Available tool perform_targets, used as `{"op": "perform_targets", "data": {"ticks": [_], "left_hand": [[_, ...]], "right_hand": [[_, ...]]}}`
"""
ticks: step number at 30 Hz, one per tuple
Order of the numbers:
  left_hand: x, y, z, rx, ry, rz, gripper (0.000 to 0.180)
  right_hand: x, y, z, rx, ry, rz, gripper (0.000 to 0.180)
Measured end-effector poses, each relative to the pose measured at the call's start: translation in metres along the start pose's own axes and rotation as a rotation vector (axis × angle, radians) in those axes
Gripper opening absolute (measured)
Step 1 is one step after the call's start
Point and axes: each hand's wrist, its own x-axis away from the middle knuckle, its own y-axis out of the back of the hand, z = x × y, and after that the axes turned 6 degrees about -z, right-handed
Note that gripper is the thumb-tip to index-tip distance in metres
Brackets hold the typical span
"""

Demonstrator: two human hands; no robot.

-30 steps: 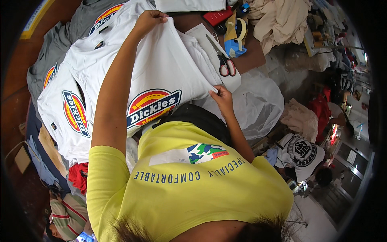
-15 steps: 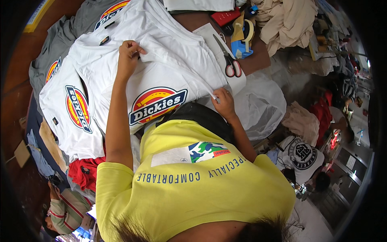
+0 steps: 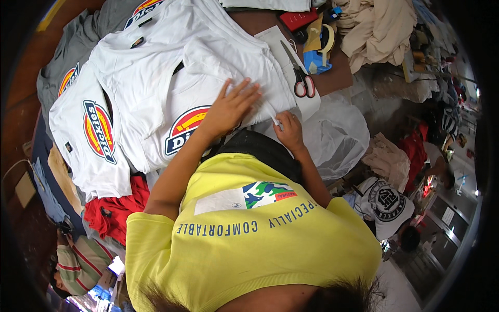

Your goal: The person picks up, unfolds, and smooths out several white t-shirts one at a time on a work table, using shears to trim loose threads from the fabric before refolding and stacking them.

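White T-shirts (image 3: 223,60) lie spread and overlapping on the table before me, with round red-and-yellow printed emblems. On the nearest shirt my left hand (image 3: 232,108) rests flat, fingers spread, covering part of its emblem. My right hand (image 3: 289,131) pinches the shirt's edge at the right, close to my body. Just beyond that edge, black-and-red-handled scissors (image 3: 303,84) lie on a white sheet (image 3: 309,106).
Grey shirts (image 3: 73,49) lie at the far left, red cloth (image 3: 117,213) nearer. At the back right are a tape roll (image 3: 326,40), a red box (image 3: 299,20) and beige cloth (image 3: 374,34). A translucent plastic bag (image 3: 338,138) sits at right. Another person (image 3: 86,262) is at lower left.
My left hand has let go of the shirt's fabric farther left, moved right and nearer, and now lies flat on it. My right hand stays at the edge.
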Motion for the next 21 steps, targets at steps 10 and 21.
{"op": "perform_targets", "data": {"ticks": [10,21], "left_hand": [[-0.007,0.002,0.059,-0.346,0.224,0.069,0.062],[-0.008,0.011,0.067,-0.319,0.232,-0.035,0.061]], "right_hand": [[0.002,-0.002,-0.002,0.003,0.055,-0.032,0.032],[0.011,-0.001,-0.003,0.005,0.022,-0.059,0.027]]}}
